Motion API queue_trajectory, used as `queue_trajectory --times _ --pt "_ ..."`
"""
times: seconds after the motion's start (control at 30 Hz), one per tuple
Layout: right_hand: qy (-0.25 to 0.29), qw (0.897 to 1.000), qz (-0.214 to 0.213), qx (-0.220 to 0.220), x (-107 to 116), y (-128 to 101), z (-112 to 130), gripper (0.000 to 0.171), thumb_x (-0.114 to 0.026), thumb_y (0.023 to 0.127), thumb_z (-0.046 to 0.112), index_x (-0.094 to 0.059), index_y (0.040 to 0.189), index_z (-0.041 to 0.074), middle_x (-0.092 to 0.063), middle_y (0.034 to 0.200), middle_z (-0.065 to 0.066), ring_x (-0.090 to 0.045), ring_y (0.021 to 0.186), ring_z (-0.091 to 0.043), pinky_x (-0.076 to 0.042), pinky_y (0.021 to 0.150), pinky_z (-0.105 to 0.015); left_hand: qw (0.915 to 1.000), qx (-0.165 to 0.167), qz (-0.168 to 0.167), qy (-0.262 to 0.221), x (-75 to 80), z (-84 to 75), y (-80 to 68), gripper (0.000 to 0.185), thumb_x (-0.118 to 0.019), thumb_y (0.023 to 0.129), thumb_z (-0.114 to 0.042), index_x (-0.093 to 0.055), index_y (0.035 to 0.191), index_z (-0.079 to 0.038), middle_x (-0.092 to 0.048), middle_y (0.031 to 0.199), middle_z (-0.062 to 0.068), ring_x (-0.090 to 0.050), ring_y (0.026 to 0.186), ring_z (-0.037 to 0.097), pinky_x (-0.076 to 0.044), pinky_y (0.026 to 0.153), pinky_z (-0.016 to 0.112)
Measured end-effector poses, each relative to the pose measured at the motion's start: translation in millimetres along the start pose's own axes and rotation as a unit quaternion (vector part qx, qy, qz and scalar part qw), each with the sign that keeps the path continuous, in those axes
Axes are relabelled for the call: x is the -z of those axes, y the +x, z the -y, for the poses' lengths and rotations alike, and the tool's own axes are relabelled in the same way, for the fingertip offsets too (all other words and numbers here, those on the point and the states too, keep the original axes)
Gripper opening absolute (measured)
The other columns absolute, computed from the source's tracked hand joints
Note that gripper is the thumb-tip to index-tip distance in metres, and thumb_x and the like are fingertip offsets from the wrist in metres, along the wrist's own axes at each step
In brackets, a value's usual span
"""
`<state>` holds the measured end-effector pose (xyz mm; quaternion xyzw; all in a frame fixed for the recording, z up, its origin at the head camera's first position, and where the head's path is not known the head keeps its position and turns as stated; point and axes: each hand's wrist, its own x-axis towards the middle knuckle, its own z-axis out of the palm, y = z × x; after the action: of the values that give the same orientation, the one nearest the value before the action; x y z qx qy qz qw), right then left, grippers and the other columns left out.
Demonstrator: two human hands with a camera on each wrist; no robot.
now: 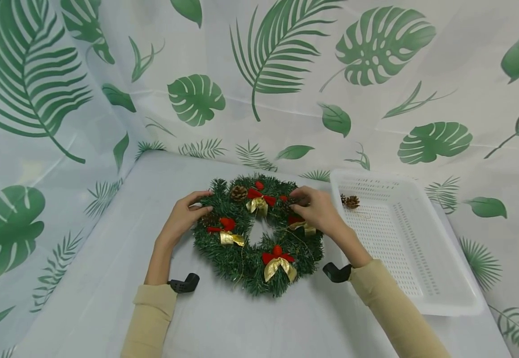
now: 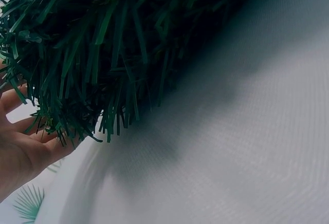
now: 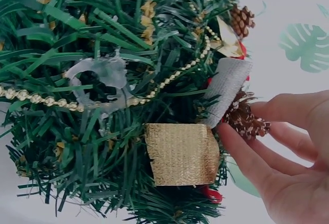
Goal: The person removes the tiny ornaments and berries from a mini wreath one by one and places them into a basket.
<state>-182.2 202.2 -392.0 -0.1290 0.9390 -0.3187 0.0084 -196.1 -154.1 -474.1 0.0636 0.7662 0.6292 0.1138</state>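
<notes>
One wreath (image 1: 257,233) flat on the white tabletop (image 1: 107,278), between two tan-sleeved arms. Counted on it: four red-and-gold bows, nearest at the front edge (image 1: 278,262), one at left (image 1: 225,231), one at top (image 1: 259,199), one partly under the right hand; one pinecone (image 1: 239,193) at top left. Left hand (image 1: 183,216) rests on the wreath's left edge, fingers loosely curved against the needles, not clearly clamped. Right hand (image 1: 315,209) is on the wreath's upper right; in the right wrist view its fingers (image 3: 247,157) are slightly apart, tips touching a second small pinecone (image 3: 245,118) beside a gold ribbon (image 3: 180,153). Farther right, one white perforated basket (image 1: 420,278) holds one loose pinecone (image 1: 351,201).
</notes>
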Motion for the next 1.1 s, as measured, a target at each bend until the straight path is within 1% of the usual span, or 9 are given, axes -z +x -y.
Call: queue_trajectory --times 0.1,0.2,0.37,0.47,0.6,0.7,0.87,1.0,1.1 --pt "0.001 1.000 -0.002 0.000 4 -1 1 0.029 -0.073 0.094 0.006 -0.070 0.122 -0.001 -0.072 0.120 -0.023 -0.074 0.099 -0.038 -0.061 0.073 -0.044 1.0000 0.002 -0.001 0.001 -1.1 -0.2 1.2 0.047 -0.068 0.102 -0.024 -0.057 0.147 -0.021 -0.036 0.165 0.010 -0.049 0.140 0.042 -0.047 0.093 0.045" --pt "0.008 1.000 -0.001 -0.002 6 -2 1 0.029 -0.072 0.095 0.006 -0.069 0.123 -0.001 -0.072 0.120 -0.023 -0.074 0.099 -0.038 -0.059 0.067 -0.040 1.0000 0.004 0.000 0.001 -1.7 -0.4 2.2 0.047 -0.068 0.102 -0.024 -0.057 0.148 -0.021 -0.036 0.164 0.010 -0.049 0.141 0.043 -0.047 0.093 0.045" --pt "0.010 1.000 0.000 -0.007 9 -3 1 0.030 -0.072 0.095 0.007 -0.069 0.124 0.001 -0.072 0.120 -0.023 -0.074 0.099 -0.037 -0.055 0.062 -0.034 1.0000 0.003 0.003 -0.006 -0.6 0.2 2.1 0.049 -0.067 0.102 -0.022 -0.056 0.149 -0.018 -0.035 0.165 0.012 -0.045 0.143 0.045 -0.046 0.104 0.055" --pt "0.003 1.000 -0.004 -0.002 11 -3 3 0.030 -0.073 0.095 0.008 -0.069 0.124 0.001 -0.072 0.119 -0.021 -0.075 0.099 -0.036 -0.055 0.063 -0.034 1.0000 0.001 0.003 -0.007 -0.1 0.6 1.7 0.049 -0.067 0.102 -0.022 -0.055 0.149 -0.017 -0.034 0.165 0.012 -0.043 0.144 0.047 -0.042 0.110 0.060" --pt "0.001 1.000 -0.011 0.005 15 -4 4 0.028 -0.073 0.094 0.008 -0.070 0.122 0.002 -0.073 0.117 -0.020 -0.075 0.096 -0.035 -0.054 0.064 -0.035 1.0000 0.001 0.001 -0.007 -0.2 0.3 1.4 0.048 -0.067 0.102 -0.021 -0.055 0.149 -0.018 -0.035 0.165 0.012 -0.046 0.143 0.046 -0.042 0.110 0.060" --pt "-0.001 1.000 -0.013 0.004 18 -5 4 0.028 -0.073 0.095 0.008 -0.071 0.121 0.002 -0.074 0.117 -0.019 -0.075 0.097 -0.035 -0.056 0.066 -0.037 1.0000 0.000 0.002 -0.006 -0.3 -0.3 1.1 0.049 -0.067 0.102 -0.021 -0.055 0.149 -0.018 -0.034 0.165 0.013 -0.048 0.141 0.045 -0.043 0.110 0.059" --pt "-0.007 1.000 -0.015 -0.004 23 -7 3 0.028 -0.074 0.095 0.011 -0.071 0.122 0.003 -0.073 0.120 -0.019 -0.074 0.101 -0.036 -0.060 0.071 -0.043 1.0000 -0.002 0.004 -0.006 0.2 -0.6 1.2 0.049 -0.067 0.102 -0.022 -0.055 0.150 -0.018 -0.033 0.166 0.013 -0.048 0.141 0.045 -0.043 0.109 0.060" --pt "-0.003 1.000 -0.012 -0.017 28 -10 4 0.028 -0.074 0.096 0.013 -0.071 0.123 0.004 -0.072 0.122 -0.018 -0.074 0.105 -0.035 -0.060 0.075 -0.046 1.0000 0.002 0.004 -0.007 -0.2 -0.8 0.5 0.049 -0.067 0.102 -0.022 -0.055 0.149 -0.019 -0.033 0.166 0.012 -0.045 0.143 0.045 -0.041 0.111 0.061" --pt "0.001 1.000 -0.011 -0.027 32 -13 6 0.029 -0.073 0.096 0.013 -0.070 0.124 0.004 -0.072 0.124 -0.018 -0.073 0.107 -0.035 -0.060 0.078 -0.047 1.0000 0.001 0.004 -0.008 -0.3 -0.8 -0.8 0.049 -0.067 0.102 -0.022 -0.055 0.149 -0.019 -0.033 0.166 0.012 -0.046 0.142 0.045 -0.042 0.110 0.060"
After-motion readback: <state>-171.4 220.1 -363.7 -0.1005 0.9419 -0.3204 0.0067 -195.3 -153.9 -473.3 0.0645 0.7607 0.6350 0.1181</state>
